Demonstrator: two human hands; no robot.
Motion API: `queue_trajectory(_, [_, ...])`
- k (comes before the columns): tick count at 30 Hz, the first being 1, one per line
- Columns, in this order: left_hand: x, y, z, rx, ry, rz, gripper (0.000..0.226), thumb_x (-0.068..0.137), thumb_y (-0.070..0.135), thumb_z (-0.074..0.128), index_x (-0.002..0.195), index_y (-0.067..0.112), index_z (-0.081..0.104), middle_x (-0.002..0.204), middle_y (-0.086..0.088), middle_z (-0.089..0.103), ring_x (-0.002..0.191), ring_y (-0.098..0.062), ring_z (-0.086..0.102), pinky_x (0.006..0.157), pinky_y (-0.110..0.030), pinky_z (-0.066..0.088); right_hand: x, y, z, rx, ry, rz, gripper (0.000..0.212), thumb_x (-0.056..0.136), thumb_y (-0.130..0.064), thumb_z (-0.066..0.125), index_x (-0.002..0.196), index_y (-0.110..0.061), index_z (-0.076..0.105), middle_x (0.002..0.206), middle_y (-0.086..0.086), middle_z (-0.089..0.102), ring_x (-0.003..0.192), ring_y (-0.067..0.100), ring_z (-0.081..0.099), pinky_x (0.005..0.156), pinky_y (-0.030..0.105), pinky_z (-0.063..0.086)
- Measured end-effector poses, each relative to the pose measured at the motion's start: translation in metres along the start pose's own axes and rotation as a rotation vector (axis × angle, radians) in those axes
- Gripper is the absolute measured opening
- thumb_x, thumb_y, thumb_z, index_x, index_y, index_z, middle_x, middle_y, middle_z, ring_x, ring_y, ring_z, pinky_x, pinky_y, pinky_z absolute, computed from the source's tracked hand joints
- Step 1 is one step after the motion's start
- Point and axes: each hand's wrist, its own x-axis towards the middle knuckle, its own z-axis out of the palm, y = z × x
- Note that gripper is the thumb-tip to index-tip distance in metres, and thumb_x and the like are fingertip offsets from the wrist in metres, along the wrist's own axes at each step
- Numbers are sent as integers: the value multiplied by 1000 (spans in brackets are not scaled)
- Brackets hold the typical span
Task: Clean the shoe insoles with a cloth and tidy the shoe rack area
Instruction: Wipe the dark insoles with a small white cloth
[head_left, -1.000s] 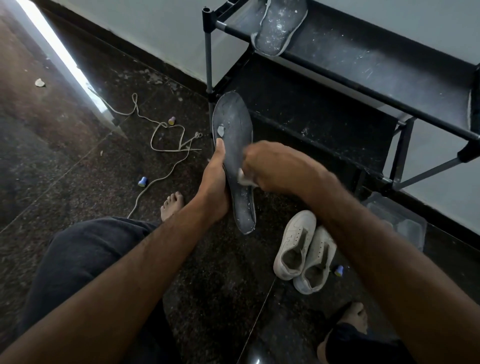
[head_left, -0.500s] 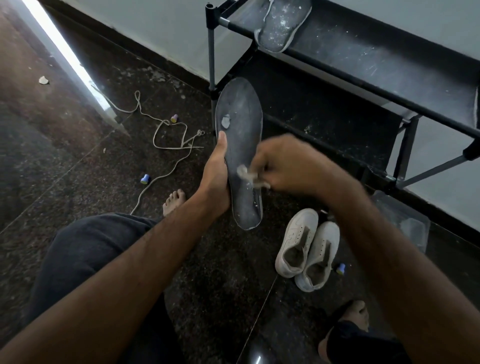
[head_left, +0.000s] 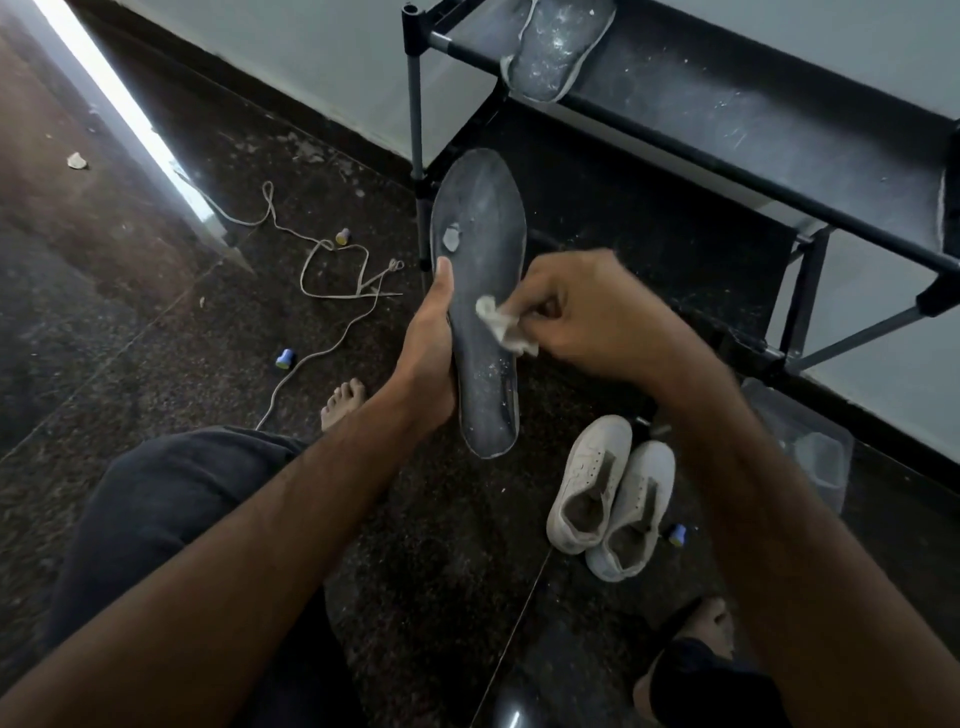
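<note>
Presently, seated view down over both forearms to a dark speckled floor (head_left: 156, 322).

Left hand (head_left: 426, 358) grips a dark grey insole (head_left: 480, 249) along its left edge, thumb laid up the face, holding it roughly upright at frame centre, toe end toward 12 o'clock. A pale worn patch shows on the insole just above the thumb tip; white flecks lie on the lower half.

Right hand (head_left: 587, 317) is clenched round a small crumpled whitish cloth (head_left: 498, 325), which touches the insole's face about midway down.

Shoe rack (head_left: 779, 156), black frame with dusty dark shelves, runs from 12 to 3 o'clock against a pale wall. A second insole (head_left: 556, 52), pale-rimmed and speckled white, lies on the upper shelf at 12 o'clock, its end hanging over the front rail.

Pair of white sneakers (head_left: 608, 499) sits side by side on the floor at 5 o'clock of the held insole, laces out. Loose pale shoelaces (head_left: 337, 275) trail over the floor at 10 o'clock. Small blue-and-yellow caps lie nearby: one (head_left: 284, 358) by the laces, one (head_left: 677, 534) just beside the sneakers, a third further off near the lace loop. Clear plastic container (head_left: 810, 447) rests at 4 o'clock under the rack's end. Bare toes show at either knee.
</note>
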Motion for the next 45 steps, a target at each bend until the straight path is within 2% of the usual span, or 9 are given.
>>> queue_trajectory(4, [1,-1,2,-35,6,3,64,104,58,29,129,10,64,120,-16,72,104,-28,70,91,-45,58,6,7,24,-76,446,2,22,96,-22,67,115,-18,75,98,-4,64,87,11,56,77,30,51])
queue_trajectory(10, [2,0,-3,-76,-11,-35,67,105,57,26,113,7,70,118,-17,73,106,-26,71,95,-38,57,-12,6,30,-134,-178,-143,19,90,-32,65,101,-20,76,99,-4,62,92,10,57,86,37,54])
queue_trajectory(16, [2,-2,1,4,-1,-2,63,104,59,30,131,12,63,124,-14,71,112,-29,68,100,-45,52,-7,12,24,-97,518,-34,19,94,-17,66,108,-19,78,92,-4,63,89,14,52,77,35,47])
queue_trajectory(21, [5,-3,-6,-95,-21,-68,72,103,62,23,126,8,65,128,-17,68,108,-26,64,101,-43,49,-20,7,50,-367,-305,-157,15,95,-27,65,105,-21,74,107,-2,63,105,15,57,93,39,48])
queue_trajectory(25, [4,-4,0,-50,-36,-55,69,104,59,25,118,6,68,122,-17,71,116,-31,66,101,-43,54,-31,15,21,-10,103,-62,17,92,-20,65,102,-19,79,98,-6,64,93,9,57,85,35,53])
queue_trajectory(29, [2,-2,2,-27,-19,-31,65,104,58,30,127,7,63,123,-16,71,115,-30,68,101,-43,53,-18,9,38,-67,447,-13,18,94,-20,64,105,-18,78,92,-4,63,90,16,54,81,43,49])
queue_trajectory(35, [5,-4,-10,20,-68,-24,72,104,60,17,137,10,58,129,-12,69,120,-26,62,104,-46,48,-39,4,42,-186,-457,44,15,94,-16,66,105,-23,73,105,-7,65,97,7,61,94,30,52])
queue_trajectory(39, [3,-1,-2,0,-85,-13,71,105,59,18,135,10,59,127,-14,69,114,-26,64,103,-49,49,-44,11,9,43,-164,98,13,91,-16,71,97,-26,76,101,-14,61,92,4,60,83,25,54])
queue_trajectory(45, [1,0,-1,-64,-86,-25,69,105,58,21,128,7,62,128,-17,67,108,-27,66,86,-42,60,-38,13,16,78,-67,104,6,90,-23,72,93,-26,77,96,-14,63,89,5,61,83,38,58])
